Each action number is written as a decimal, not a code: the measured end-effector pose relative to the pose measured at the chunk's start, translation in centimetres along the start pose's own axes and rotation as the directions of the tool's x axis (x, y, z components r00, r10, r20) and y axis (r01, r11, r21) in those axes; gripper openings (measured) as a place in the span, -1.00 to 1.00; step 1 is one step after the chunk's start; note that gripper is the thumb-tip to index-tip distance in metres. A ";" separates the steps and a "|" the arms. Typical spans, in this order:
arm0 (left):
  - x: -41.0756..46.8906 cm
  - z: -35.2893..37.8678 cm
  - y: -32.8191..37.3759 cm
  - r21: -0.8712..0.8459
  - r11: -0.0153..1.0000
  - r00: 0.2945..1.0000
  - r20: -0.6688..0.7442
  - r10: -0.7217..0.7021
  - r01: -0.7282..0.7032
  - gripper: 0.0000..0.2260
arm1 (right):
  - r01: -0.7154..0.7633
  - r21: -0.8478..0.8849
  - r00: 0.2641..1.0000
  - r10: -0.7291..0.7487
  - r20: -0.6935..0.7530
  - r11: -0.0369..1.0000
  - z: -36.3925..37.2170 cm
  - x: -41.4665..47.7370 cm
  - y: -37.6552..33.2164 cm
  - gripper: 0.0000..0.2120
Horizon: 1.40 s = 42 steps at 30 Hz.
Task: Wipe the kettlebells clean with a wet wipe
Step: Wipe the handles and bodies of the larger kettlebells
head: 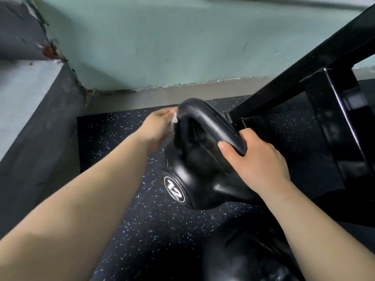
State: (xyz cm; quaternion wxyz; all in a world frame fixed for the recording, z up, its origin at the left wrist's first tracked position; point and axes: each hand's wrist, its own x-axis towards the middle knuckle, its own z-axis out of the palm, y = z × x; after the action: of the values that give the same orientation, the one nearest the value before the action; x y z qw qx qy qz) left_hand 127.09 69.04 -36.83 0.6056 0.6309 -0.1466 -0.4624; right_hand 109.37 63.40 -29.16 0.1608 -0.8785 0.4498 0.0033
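Note:
A black kettlebell (203,179) marked "12" stands on the speckled black floor mat (125,199), tilted toward me. My right hand (257,159) grips the near right end of its thick handle, thumb over the top. My left hand (158,126) holds a white wet wipe (175,119) against the far left side of the handle; only a small edge of the wipe shows past my fingers. A second black kettlebell (247,258) sits close in front of me at the bottom, partly cut off by the frame.
A black metal rack frame (328,102) rises at the right, its foot touching the mat just behind the kettlebell. A pale green wall (162,41) runs across the back. A grey concrete ledge (30,94) borders the mat on the left.

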 end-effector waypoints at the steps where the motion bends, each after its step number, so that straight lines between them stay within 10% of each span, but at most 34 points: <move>1: 0.4 0.2 0.6 -0.018 1.000 0.999 -0.036 0.025 -0.025 -0.84 | -0.001 -0.004 1.000 0.001 -0.002 1.000 0.0 0.0 0.0 -0.54; 6: -0.7 1.2 3.4 0.138 0.919 0.929 0.064 0.364 -0.370 -0.77 | -0.011 -0.008 1.000 0.011 -0.002 1.000 0.1 0.0 -0.1 -0.55; 12: -3.5 3.8 -0.6 0.424 0.625 0.662 -0.077 0.746 -0.655 -0.76 | -0.014 0.006 1.000 0.014 -0.005 1.000 0.0 0.0 -0.1 -0.56; 17: -1.6 3.2 -2.0 0.248 0.918 0.831 -0.398 0.388 -0.310 -0.77 | -0.007 0.000 1.000 0.007 -0.023 1.000 0.1 0.1 0.0 -0.57; 22: 0.0 0.5 -4.2 0.166 0.986 0.971 -0.236 0.040 0.000 -0.84 | 0.000 0.004 1.000 0.000 -0.029 1.000 0.2 0.0 0.1 -0.56; 29: 2.3 0.5 4.9 0.364 0.907 0.974 0.155 0.165 -0.211 -0.86 | -0.008 0.001 1.000 0.008 -0.024 1.000 0.1 0.0 0.0 -0.55; 34: 0.6 3.5 7.5 0.630 0.653 0.897 0.400 0.190 -0.420 -0.79 | -0.021 0.008 1.000 0.021 -0.023 1.000 0.1 0.0 -0.1 -0.57; 42: -1.9 2.4 0.8 0.300 0.772 0.782 -0.117 0.613 -0.560 -0.81 | -0.008 -0.002 0.999 0.008 -0.035 1.000 0.2 0.0 0.0 -0.60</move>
State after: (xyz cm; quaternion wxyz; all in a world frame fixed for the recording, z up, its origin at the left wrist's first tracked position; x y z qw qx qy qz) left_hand 124.56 68.74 -34.91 0.6477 0.6685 -0.3295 -0.1583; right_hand 109.44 63.44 -29.35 0.1518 -0.8769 0.4560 -0.0110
